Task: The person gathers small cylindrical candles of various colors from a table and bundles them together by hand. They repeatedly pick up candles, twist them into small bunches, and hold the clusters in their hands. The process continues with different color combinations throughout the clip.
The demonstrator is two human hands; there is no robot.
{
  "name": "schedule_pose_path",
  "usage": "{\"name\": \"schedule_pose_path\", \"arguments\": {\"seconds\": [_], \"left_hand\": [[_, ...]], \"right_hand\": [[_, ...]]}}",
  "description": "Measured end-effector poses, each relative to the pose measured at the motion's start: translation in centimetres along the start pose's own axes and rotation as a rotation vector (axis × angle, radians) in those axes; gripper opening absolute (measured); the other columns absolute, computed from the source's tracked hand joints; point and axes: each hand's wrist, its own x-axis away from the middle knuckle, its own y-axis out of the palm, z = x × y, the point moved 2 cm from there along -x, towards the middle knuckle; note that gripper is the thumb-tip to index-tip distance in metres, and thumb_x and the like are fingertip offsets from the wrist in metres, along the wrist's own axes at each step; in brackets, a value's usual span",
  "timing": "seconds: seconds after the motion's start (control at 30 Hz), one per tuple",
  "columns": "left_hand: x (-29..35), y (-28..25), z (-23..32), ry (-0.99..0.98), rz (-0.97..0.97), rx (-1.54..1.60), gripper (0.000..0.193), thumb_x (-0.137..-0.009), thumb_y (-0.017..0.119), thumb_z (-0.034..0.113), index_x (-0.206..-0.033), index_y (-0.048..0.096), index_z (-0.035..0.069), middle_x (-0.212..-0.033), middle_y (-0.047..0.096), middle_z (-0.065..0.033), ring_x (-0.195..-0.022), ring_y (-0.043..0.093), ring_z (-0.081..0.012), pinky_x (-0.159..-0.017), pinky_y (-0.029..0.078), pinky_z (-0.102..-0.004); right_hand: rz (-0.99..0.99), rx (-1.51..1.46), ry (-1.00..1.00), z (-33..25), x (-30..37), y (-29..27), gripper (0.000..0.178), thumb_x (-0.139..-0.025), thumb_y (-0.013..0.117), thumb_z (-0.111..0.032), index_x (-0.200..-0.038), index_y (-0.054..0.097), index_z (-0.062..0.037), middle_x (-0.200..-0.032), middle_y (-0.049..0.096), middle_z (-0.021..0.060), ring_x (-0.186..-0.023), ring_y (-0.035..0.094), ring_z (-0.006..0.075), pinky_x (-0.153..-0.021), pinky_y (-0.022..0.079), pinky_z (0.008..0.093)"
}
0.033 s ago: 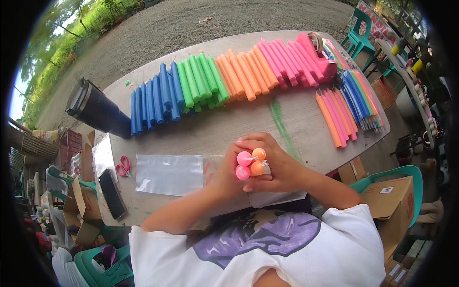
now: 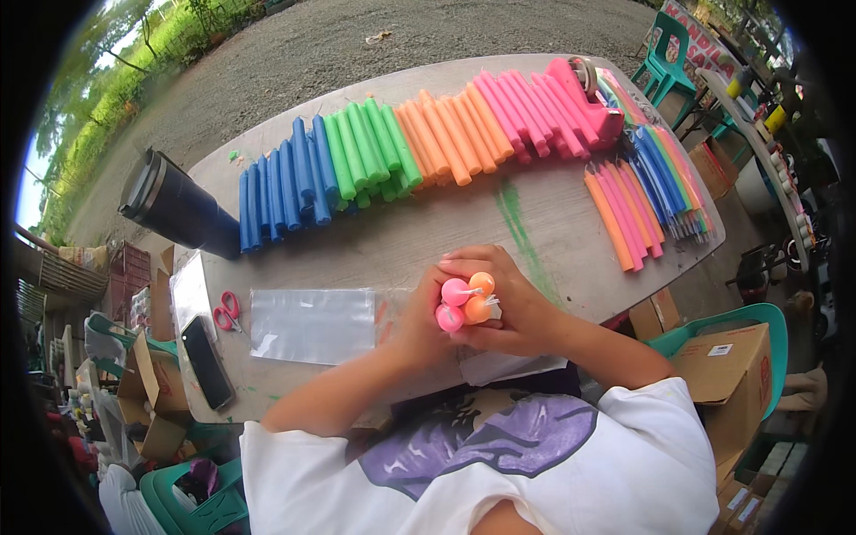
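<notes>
So at the near left you had an open cardboard box [image 2: 159, 392] just off the table [image 2: 428, 227], and a dark tumbler [image 2: 192, 205] leaning outward in the view at the table's left edge. Nearer to you from that were a black phone [image 2: 207, 361] and, to its right, red-handled scissors [image 2: 228, 310]. A row of blue candles [image 2: 290, 183] started right by the tumbler on the far side, with a clear plastic bag [image 2: 312, 325] lying flat on the near side, close to your left forearm. Next in that far row came the green candles [image 2: 370, 147], piled up snugly.

Your left hand [image 2: 423, 308] was wrapped around the left side of a small candle bundle [image 2: 456, 291], two pink on the left and two orange on the right, white wicks pointing up at you. It was near the middle of the table's near side. Beyond it sat the orange candles [image 2: 450, 134] of the row. Your right hand [image 2: 508, 299] was gripping the same bundle from the right, fingers curled around it.

Further right were the row's pink candles [image 2: 535, 116], then a pink tape dispenser [image 2: 608, 123] right beside them, slim loose candles [image 2: 624, 218] in orange and pink nearer you, and multicoloured slim candles [image 2: 669, 183] at the right edge.
</notes>
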Motion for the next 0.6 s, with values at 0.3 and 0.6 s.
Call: {"name": "schedule_pose_path", "arguments": {"seconds": [0.3,0.6], "left_hand": [[-1.0,-0.8,-1.9,0.018,0.207,0.033,0.027,-0.082,0.072,0.01,-0.1,0.051,0.007,-0.089,0.054,-0.0003,-0.079,0.05,-0.0086,-0.07,0.044,-0.0264],[-1.0,-0.3,-1.0,0.222,0.153,0.058,0.02,-0.082,0.07,0.008,-0.094,0.054,0.007,-0.084,0.055,-0.0009,-0.075,0.051,-0.0099,-0.067,0.043,-0.0256]], "right_hand": [[0.52,-0.733,0.374,2.4,-4.3,-4.8,0.036,-0.092,0.058,-0.014,-0.118,0.035,-0.0048,-0.089,0.053,0.0068,-0.076,0.059,0.0116,-0.072,0.053,0.0303],[0.328,0.424,0.661,15.1,-18.2,-10.0,0.077,-0.074,0.071,-0.023,-0.132,0.029,0.0051,-0.127,0.042,0.027,-0.119,0.045,0.0379,-0.097,0.043,0.0415]]}}
